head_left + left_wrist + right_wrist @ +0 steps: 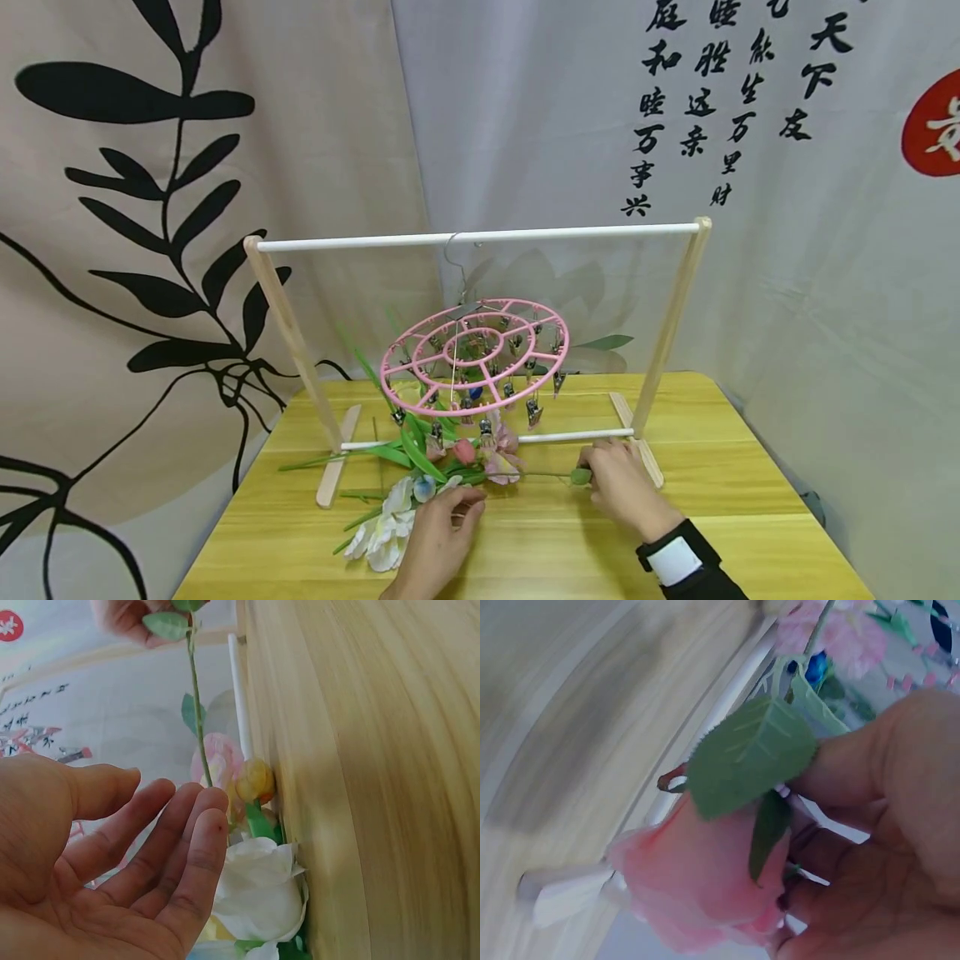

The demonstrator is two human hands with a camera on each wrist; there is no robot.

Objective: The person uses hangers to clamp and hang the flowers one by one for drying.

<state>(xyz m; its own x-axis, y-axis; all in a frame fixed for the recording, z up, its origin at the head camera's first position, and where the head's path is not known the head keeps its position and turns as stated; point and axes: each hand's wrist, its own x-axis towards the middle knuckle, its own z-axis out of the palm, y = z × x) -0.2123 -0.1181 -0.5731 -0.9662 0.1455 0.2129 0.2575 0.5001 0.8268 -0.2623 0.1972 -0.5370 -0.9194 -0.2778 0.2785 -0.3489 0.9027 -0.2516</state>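
My right hand (pixel 622 483) pinches a pink artificial rose (pixel 697 877) just below its bloom, beside a green leaf (pixel 754 754). The bloom is hidden in the head view, where its thin green stem (pixel 543 474) runs left towards the other flowers. My left hand (pixel 438 542) holds nothing; its fingers (pixel 202 862) are loosely extended, palm towards the stem. White artificial flowers (pixel 390 533) lie just left of it, with a red tulip-like bud (pixel 464 452) and pale pink petals (pixel 501 467) beyond.
Over the flowers, a round pink hanger (pixel 450 413) with several metal clips hangs from the white rail (pixel 555 234) of a wooden-legged rack. Its right post (pixel 671 325) stands just beyond my right hand. A printed cloth (pixel 540 108) closes off the back of the wooden table (pixel 555 558).
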